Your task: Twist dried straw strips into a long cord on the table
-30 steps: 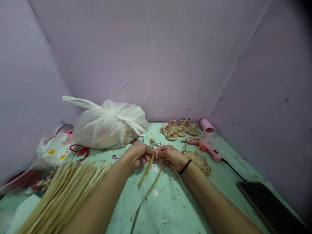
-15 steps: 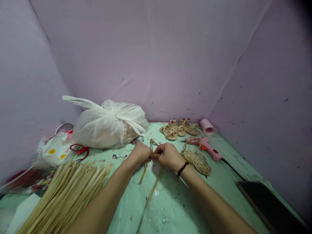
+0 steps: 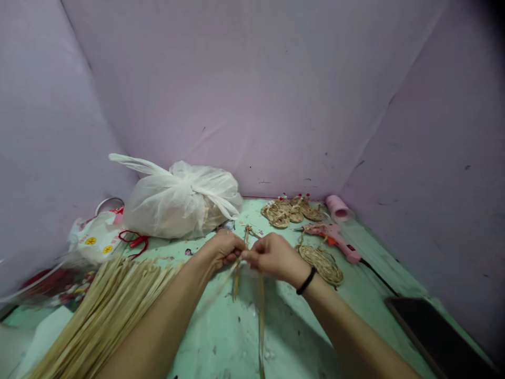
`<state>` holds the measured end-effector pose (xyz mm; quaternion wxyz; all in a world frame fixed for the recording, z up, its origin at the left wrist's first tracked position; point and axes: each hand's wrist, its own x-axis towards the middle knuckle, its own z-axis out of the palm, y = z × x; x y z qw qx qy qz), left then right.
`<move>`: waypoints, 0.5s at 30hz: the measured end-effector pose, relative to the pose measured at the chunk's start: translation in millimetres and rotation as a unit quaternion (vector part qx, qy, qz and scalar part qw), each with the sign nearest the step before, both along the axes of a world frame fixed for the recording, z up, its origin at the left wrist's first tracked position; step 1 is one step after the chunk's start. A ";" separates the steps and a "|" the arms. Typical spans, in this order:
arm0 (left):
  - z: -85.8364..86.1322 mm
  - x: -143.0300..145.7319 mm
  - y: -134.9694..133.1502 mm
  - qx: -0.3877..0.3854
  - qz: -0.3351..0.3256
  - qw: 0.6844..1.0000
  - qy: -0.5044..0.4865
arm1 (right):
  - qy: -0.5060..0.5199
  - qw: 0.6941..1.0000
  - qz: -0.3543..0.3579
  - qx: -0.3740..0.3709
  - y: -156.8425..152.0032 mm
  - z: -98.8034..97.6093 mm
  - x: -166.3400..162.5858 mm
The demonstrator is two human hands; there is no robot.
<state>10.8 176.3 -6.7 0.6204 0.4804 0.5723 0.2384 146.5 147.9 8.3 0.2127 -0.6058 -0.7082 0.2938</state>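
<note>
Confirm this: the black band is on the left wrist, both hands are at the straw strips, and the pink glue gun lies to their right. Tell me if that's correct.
No: the black band is on the right wrist, as the head view shows. The left hand and right hand are at the straw strips, and the pink glue gun lies to their right.

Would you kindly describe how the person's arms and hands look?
The left hand and right hand are gloveless, with no sleeves in view on the forearms. A thin black band circles the right wrist; the left wrist shows none.
</note>
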 end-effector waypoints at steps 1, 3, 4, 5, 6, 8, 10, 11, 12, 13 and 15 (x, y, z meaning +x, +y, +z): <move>0.5 -2.1 1.1 -0.013 -0.011 1.000 -0.007 | 0.032 0.999 -0.037 -0.001 4.9 0.2 5.2; 0.7 -5.3 3.5 -0.043 -0.032 0.998 -0.022 | 0.137 0.984 -0.113 -0.030 12.5 -0.1 11.7; 0.2 -6.3 4.6 -0.055 -0.039 0.997 -0.032 | 0.203 0.966 -0.139 -0.077 14.5 -0.9 12.3; -0.6 -6.9 5.5 -0.062 -0.044 0.996 -0.043 | 0.265 0.943 -0.147 -0.136 15.1 -2.1 11.0; -1.6 -7.3 6.1 -0.065 -0.050 0.995 -0.056 | 0.314 0.918 -0.141 -0.196 14.6 -3.8 8.3; -3.8 -7.3 6.3 -0.061 -0.064 0.993 -0.075 | 0.371 0.879 -0.102 -0.282 11.7 -8.1 1.2; -5.2 -6.3 5.0 -0.045 -0.069 0.994 -0.066 | 0.395 0.864 -0.072 -0.303 9.6 -13.2 -4.5; -5.3 -5.3 3.9 -0.032 -0.069 0.996 -0.051 | 0.397 0.865 -0.068 -0.300 9.4 -15.9 -6.1; -4.8 -4.1 2.8 -0.016 -0.066 0.997 -0.031 | 0.393 0.869 -0.070 -0.293 9.8 -18.5 -6.7; -3.7 -2.8 1.6 0.001 -0.061 0.998 -0.007 | 0.380 0.876 -0.073 -0.286 10.7 -20.9 -6.6; 0.4 -0.1 -0.5 0.034 -0.058 0.997 0.044 | 0.347 0.895 -0.074 -0.270 12.7 -24.8 -5.1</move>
